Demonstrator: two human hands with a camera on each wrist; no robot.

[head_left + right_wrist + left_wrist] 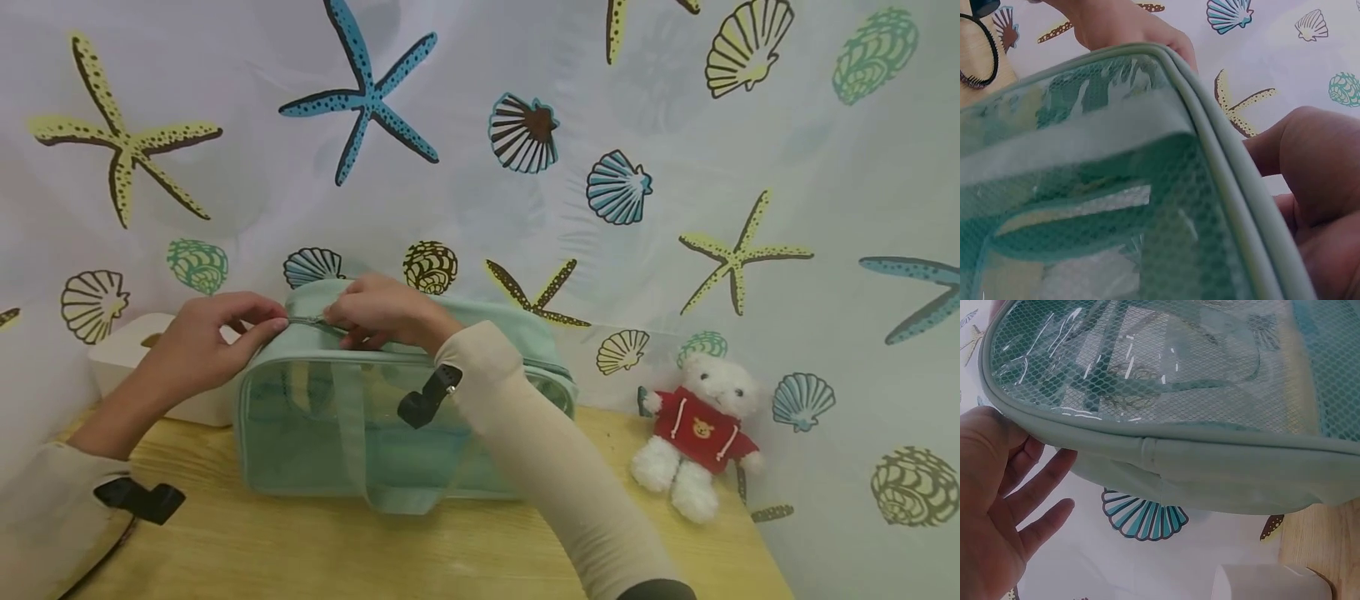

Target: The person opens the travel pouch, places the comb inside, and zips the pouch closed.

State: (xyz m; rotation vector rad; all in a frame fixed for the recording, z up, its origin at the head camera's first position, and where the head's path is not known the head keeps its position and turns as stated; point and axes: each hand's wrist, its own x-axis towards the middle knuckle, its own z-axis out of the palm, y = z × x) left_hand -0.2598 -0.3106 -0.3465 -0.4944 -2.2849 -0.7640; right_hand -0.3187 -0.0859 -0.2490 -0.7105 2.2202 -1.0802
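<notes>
A mint-green zip bag [300, 433] with clear, mesh-backed panels and a strap handle [350, 433] stands on the table. My left hand [213, 342] pinches its top left corner at the end of the zipper [303, 320]. In the left wrist view, the thumb and index of that hand [997, 500] sit at the bag's edge, partly hidden, with the other fingers spread. Just to the right, my right hand [382, 310] has curled fingers at the zipper and seems to pinch the pull, which is hidden. The right wrist view shows this hand [1322, 187] behind the bag's piped edge.
A white box [123, 354] stands behind my left hand. At the table's right end sits a white teddy bear [701, 429] in a red hoodie. The wooden table [300, 550] backs onto a curtain [480, 225] printed with shells and starfish.
</notes>
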